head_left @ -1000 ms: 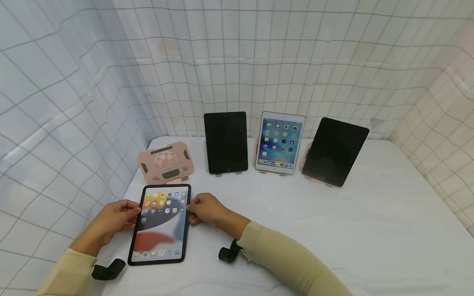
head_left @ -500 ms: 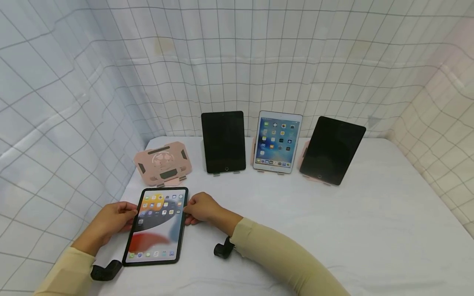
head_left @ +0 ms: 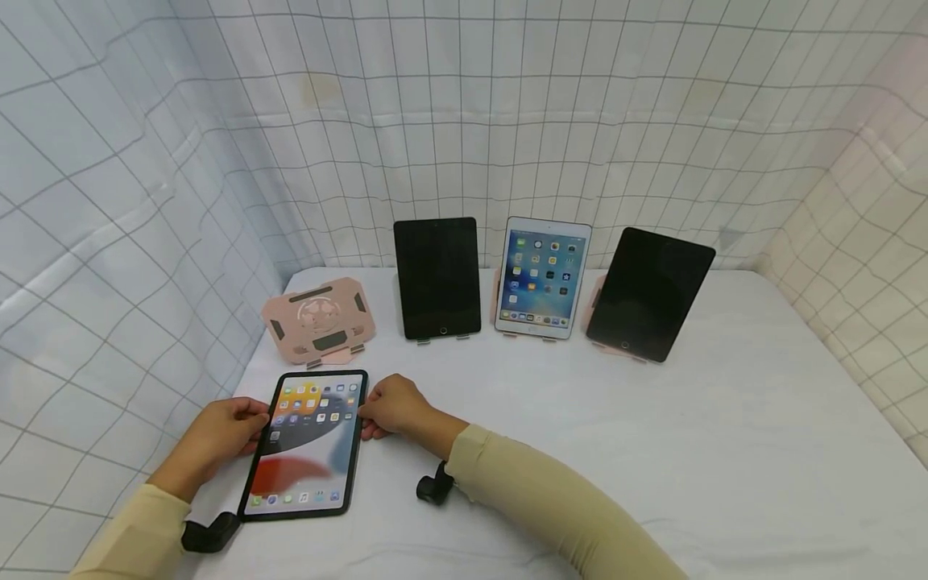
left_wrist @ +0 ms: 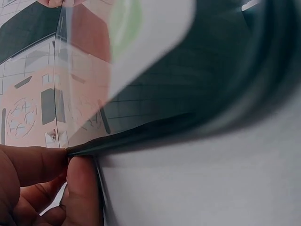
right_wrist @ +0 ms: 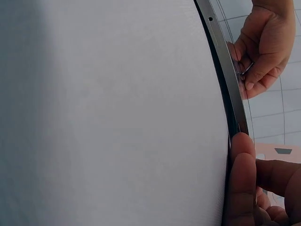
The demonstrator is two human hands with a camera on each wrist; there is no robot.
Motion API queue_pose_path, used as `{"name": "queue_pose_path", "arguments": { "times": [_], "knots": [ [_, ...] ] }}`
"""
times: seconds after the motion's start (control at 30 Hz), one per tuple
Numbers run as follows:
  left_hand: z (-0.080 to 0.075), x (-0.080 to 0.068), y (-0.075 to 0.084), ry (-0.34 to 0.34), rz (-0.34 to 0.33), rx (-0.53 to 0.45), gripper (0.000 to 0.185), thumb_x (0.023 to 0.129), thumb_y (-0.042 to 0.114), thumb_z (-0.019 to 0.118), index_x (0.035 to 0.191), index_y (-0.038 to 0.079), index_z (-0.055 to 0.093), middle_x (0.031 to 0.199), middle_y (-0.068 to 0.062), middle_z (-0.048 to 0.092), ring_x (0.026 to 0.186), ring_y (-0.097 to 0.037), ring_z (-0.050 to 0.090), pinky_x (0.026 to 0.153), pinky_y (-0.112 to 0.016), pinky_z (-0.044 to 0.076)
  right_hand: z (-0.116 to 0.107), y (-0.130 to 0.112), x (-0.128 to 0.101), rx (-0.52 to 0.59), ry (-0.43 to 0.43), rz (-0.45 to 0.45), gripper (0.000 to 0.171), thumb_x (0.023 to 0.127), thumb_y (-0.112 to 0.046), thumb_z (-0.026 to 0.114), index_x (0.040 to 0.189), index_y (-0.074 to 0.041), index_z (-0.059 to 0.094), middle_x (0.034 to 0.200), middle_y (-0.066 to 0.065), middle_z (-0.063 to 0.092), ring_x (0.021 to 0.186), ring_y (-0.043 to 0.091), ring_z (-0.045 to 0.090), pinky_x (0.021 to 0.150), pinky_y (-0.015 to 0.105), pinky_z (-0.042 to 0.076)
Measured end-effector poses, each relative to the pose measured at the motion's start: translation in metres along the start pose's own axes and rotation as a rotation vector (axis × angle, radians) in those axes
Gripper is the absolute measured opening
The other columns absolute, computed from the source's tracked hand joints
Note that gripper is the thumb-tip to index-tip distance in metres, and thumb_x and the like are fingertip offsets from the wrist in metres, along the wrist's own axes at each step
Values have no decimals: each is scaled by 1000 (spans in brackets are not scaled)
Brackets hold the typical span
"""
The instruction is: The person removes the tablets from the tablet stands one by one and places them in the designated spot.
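A tablet [head_left: 304, 447] with a lit home screen and black bezel is held between both hands, in front of a pink tablet stand [head_left: 319, 320]. My left hand [head_left: 221, 439] pinches its left edge with thumb and fingers. On the opposite edge, my right hand [head_left: 395, 407] grips with thumb and curled fingers. The left wrist view has the left thumb [left_wrist: 37, 165] over the dark edge and the pink stand mirrored in the glass. Fingers [right_wrist: 242, 183] of the right hand lie against the tablet's metal side in the right wrist view.
Three more tablets lean on pink stands at the back: a black one [head_left: 438, 278], a white one with a lit screen [head_left: 544, 278] and another black one [head_left: 650, 294]. White cloth [head_left: 580, 427] covers the table; gridded fabric [head_left: 464, 121] hangs around it.
The held tablet has come slightly towards me, widening the gap between its top edge and the pink stand. Both hands keep their grip; the head view has shifted a little.
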State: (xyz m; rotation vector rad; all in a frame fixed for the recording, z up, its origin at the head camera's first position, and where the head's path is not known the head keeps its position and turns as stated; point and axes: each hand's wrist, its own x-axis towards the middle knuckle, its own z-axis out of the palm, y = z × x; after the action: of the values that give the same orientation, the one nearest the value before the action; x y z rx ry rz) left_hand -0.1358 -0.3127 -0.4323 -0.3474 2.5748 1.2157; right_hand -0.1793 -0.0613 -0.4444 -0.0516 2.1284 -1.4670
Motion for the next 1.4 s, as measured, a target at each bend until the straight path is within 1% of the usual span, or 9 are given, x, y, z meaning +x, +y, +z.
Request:
{"name": "queue_pose_path", "arguments": {
  "times": [0.43,0.6,0.87,0.97,1.1,1.13,1.2,1.3,1.4],
  "knots": [
    [1,3,-3,-2,13,5,31,99,6,51,117,-18,54,100,-24,60,79,-19,59,65,-28,56,1,-1,2,56,3,12,20,92,0,67,72,-2,62,60,9,65,46,10,59,39,16,44],
    [0,5,-2,-11,6,29,30,99,7,52,117,-17,54,99,-23,60,81,-22,58,65,-28,56,1,-1,3,54,5,19,20,91,0,67,72,-2,62,61,9,66,46,11,60,39,16,44],
    [-1,6,1,-16,5,101,30,99,9,51,117,-15,53,102,-25,58,83,-25,56,65,-29,56,-4,1,6,49,-56,2,20,93,-2,66,73,-2,62,63,9,65,47,10,60,41,16,45],
    [-1,5,3,-18,13,130,29,99,9,51,117,-14,54,95,-21,59,80,-24,56,63,-29,54,-8,2,6,22,-86,-15,20,93,-3,67,74,-2,64,64,9,67,49,11,61,43,17,46],
    [-6,4,10,23,60,261,29,97,13,56,113,-11,58,86,-13,59,77,-24,54,61,-31,46,-16,2,2,-77,-145,-81,16,94,-8,67,78,-5,68,67,7,67,54,11,63,48,19,49],
    [-7,3,13,38,77,295,30,97,15,57,112,-11,59,85,-13,60,77,-25,54,61,-32,44,-19,3,2,-116,-160,-107,14,94,-9,68,80,-7,68,68,5,67,56,11,63,50,19,49],
    [-12,2,21,63,114,347,32,97,17,59,113,-10,60,90,-17,61,80,-27,54,62,-33,46,-25,3,1,-182,-183,-171,10,94,-12,69,84,-9,68,70,3,67,60,10,63,54,21,49],
    [-15,1,34,90,168,363,35,98,20,59,116,-10,60,99,-24,62,84,-31,55,63,-36,49,-38,4,-1,-235,-197,-266,5,94,-14,69,91,-11,67,75,0,66,67,10,64,59,22,50],
    [-14,2,50,106,217,348,37,99,23,57,118,-9,60,106,-28,62,89,-36,57,65,-40,51,-54,6,-2,-212,-185,-320,6,95,-15,68,97,-10,67,81,-1,66,73,11,65,64,23,52]
  ]
}}
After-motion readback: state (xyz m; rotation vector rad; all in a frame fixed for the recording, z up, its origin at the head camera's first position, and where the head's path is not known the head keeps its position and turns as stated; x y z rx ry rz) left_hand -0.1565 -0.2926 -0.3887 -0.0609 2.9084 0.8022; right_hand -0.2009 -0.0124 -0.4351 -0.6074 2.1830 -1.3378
